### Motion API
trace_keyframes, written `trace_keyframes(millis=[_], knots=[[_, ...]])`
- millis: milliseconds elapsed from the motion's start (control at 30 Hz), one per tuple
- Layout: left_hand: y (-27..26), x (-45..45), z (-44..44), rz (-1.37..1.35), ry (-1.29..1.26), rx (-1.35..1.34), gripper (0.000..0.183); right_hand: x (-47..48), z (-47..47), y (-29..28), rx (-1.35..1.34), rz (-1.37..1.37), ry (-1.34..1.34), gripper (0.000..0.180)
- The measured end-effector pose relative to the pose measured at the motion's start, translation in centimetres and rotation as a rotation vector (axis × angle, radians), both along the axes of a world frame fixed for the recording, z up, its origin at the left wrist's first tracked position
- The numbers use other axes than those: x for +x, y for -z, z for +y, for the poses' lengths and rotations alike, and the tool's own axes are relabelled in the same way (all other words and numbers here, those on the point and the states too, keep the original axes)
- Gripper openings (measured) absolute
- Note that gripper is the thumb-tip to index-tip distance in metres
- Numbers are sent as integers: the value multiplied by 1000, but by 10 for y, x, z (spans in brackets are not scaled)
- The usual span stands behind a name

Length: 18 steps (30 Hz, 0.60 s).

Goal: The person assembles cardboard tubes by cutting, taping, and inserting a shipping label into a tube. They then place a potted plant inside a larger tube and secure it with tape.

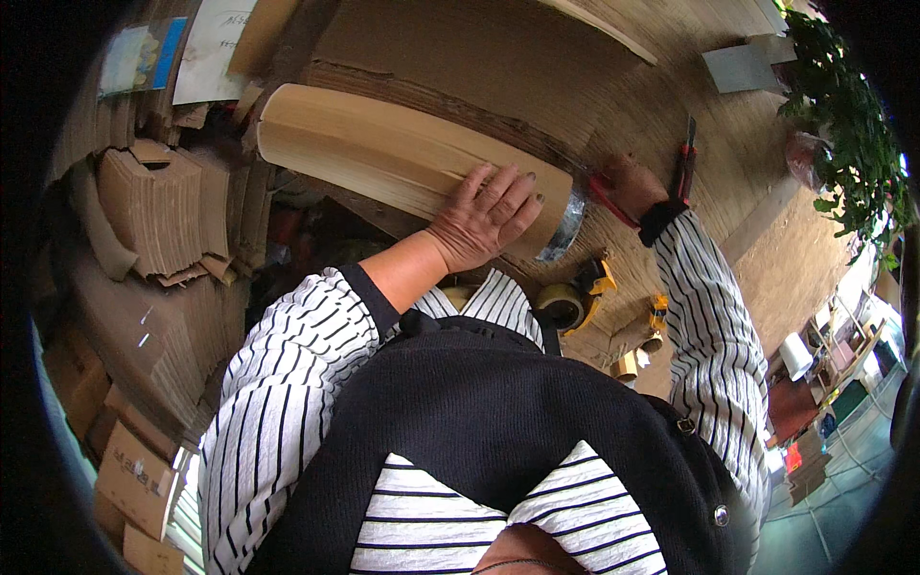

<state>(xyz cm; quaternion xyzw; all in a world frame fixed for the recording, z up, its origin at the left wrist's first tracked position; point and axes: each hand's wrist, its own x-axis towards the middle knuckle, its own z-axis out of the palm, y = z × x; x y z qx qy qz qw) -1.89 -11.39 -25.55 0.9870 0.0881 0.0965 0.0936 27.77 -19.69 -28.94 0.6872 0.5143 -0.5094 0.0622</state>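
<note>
My left hand (491,214) rests with spread fingers on a long folded cardboard piece (374,136), which lies across the front of the wooden work table. Clear tape or film (564,228) shines at its right end. My right hand (631,185) is closed around a red-handled utility knife (611,201) just beyond that end; its blade is hard to make out. A second red and black utility knife (687,164) lies right of this hand. Nearer my body sit a tape dispenser with yellow parts (595,295) and a roll of tape (560,305).
Behind the folded piece lies a large flat cardboard sheet (474,57). Stacked folded cardboard (162,208) stands at the left. A leafy plant (848,122) and a plastic-wrapped item (808,159) are at the right, and a wooden strip (604,27) lies at the back.
</note>
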Motion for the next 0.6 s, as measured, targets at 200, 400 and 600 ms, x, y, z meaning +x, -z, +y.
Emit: trace_keyframes(millis=[200,400,600], knots=[[-1,1,-1,-11,-8,3,50,5,-1,3,-117,-120,-104,47],[-1,1,-3,-31,-12,14,50,12,5,30,-128,22,-91,39],[-1,1,-2,-21,-9,5,50,0,13,0,-104,-108,-213,33]])
